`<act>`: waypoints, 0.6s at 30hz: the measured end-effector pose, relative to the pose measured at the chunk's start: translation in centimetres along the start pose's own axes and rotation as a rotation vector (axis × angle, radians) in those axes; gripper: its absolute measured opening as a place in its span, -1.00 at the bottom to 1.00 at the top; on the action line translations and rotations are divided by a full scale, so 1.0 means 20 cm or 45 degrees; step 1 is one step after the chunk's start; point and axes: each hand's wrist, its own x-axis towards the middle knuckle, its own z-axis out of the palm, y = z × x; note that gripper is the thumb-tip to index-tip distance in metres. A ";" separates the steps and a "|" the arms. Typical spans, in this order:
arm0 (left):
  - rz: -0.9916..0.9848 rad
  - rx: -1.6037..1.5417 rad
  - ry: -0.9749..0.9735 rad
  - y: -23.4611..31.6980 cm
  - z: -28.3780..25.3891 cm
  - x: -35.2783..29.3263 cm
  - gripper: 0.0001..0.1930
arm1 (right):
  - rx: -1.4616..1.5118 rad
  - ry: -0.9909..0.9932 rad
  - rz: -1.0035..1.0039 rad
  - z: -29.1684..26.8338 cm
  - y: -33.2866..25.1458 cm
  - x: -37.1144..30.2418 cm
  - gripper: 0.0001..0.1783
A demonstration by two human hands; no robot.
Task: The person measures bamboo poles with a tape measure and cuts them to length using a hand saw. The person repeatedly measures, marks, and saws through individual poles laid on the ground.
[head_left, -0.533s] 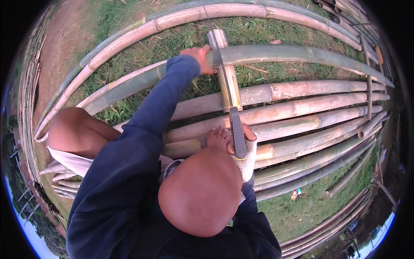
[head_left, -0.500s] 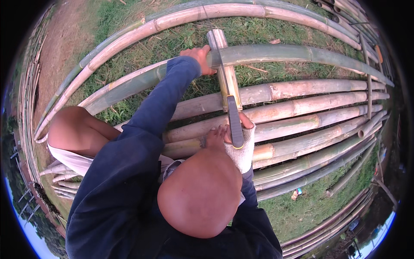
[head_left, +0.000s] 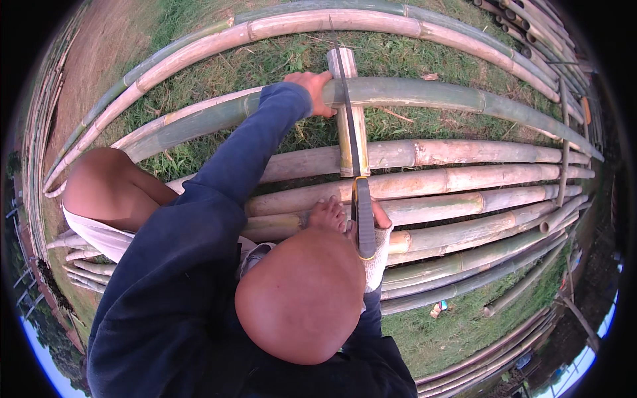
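Observation:
A long green bamboo pole (head_left: 424, 91) lies crosswise over a short, pale bamboo piece (head_left: 353, 142). My left hand (head_left: 314, 90) is closed around the pole, just left of the saw blade (head_left: 350, 113). That long, dark blade crosses over the pole; whether it has cut in I cannot make out. At its near end is a grey-and-black saw handle (head_left: 364, 225) with yellow edging. My right hand (head_left: 381, 216) grips this handle from the right, its fingers mostly hidden. A whitish knitted covering (head_left: 378, 253) is around its wrist. My bare foot (head_left: 326, 213) rests beside the handle.
Several pale bamboo poles (head_left: 458, 178) lie side by side under and right of my foot. Beyond the green pole, long poles (head_left: 298, 25) curve across the grass (head_left: 279, 58). More bamboo is stacked at the far right. My bent knees (head_left: 302, 295) are close to the saw.
The saw has been drawn toward me, its handle now nearer my knee. My left hand stays on the green pole. The whole view has shifted slightly.

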 end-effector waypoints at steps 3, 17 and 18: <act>0.021 0.004 0.024 0.00 0.00 -0.01 -0.04 | 0.040 -0.020 -0.206 0.13 0.02 0.29 -0.27; 0.061 -0.007 0.051 0.00 0.01 0.00 -0.03 | 0.165 -0.025 -0.066 0.12 0.08 0.24 -0.36; 0.068 0.005 0.061 0.00 0.00 -0.01 -0.03 | 0.048 -0.027 -0.194 0.18 0.14 0.41 -0.30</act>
